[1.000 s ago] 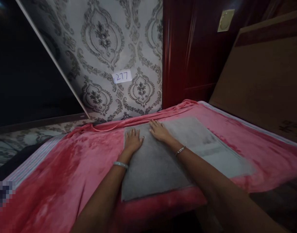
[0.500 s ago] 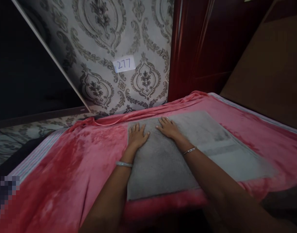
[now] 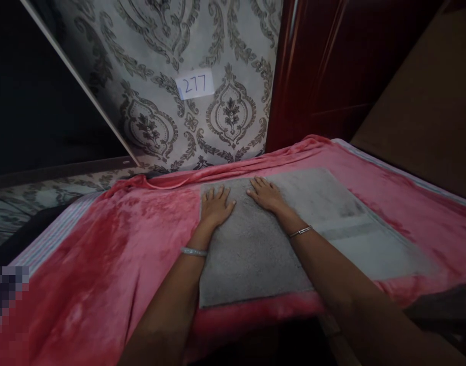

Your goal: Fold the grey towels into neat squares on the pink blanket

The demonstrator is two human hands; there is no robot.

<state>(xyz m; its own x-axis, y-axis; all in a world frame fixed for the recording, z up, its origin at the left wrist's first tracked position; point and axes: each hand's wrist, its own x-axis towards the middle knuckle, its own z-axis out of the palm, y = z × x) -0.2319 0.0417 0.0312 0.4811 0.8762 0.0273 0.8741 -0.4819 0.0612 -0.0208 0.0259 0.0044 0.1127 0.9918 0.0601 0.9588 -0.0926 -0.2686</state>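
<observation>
A grey, flat mat or towel-like cloth (image 3: 251, 259) with a paler section on its right lies spread on a pink and red plush blanket (image 3: 152, 239). My left hand (image 3: 216, 206) rests palm down near the cloth's far left corner, fingers spread. To its right, my right hand (image 3: 266, 194) lies flat near the far edge, fingers stretched out. Neither hand grips anything. A bracelet circles each wrist. My right forearm hides part of the cloth.
Behind the blanket rises a patterned wall (image 3: 160, 101) with a paper marked 277 (image 3: 195, 84). A large dark screen (image 3: 45, 101) stands at the left. A dark red wooden panel (image 3: 316, 76) and a brown panel (image 3: 431, 107) stand at the right. Striped fabric (image 3: 61, 234) shows under the blanket.
The view has shifted slightly, so the wall and its paper sit higher in the picture. Both hands stay flat at nearly the same places on the grey cloth.
</observation>
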